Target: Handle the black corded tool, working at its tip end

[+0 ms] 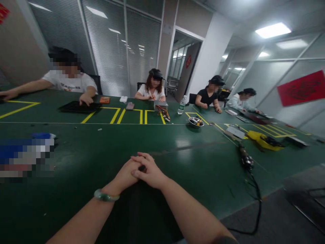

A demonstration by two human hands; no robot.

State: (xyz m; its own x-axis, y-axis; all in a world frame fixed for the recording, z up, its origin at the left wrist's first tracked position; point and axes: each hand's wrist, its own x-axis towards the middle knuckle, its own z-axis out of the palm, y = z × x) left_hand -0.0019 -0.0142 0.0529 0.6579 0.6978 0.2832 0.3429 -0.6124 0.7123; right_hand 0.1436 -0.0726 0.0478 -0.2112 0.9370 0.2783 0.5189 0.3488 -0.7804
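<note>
My left hand (128,174) and my right hand (149,171) are clasped together just above or on the green table (83,162); whether they rest on it I cannot tell. The right hand lies over the left, its fingers closed across it, and part of the left fingers is hidden. No object shows in either hand; a small dark gap is visible between them. A green and white bangle (106,196) circles the left wrist.
Several people in dark headgear sit across the table. A metal bowl (196,122), a water bottle (181,105), a grey box with wires (160,105) and a yellow item (262,139) stand farther off. At right lies a black corded tool (245,157). A pixelated blue-white item (26,154) is at left.
</note>
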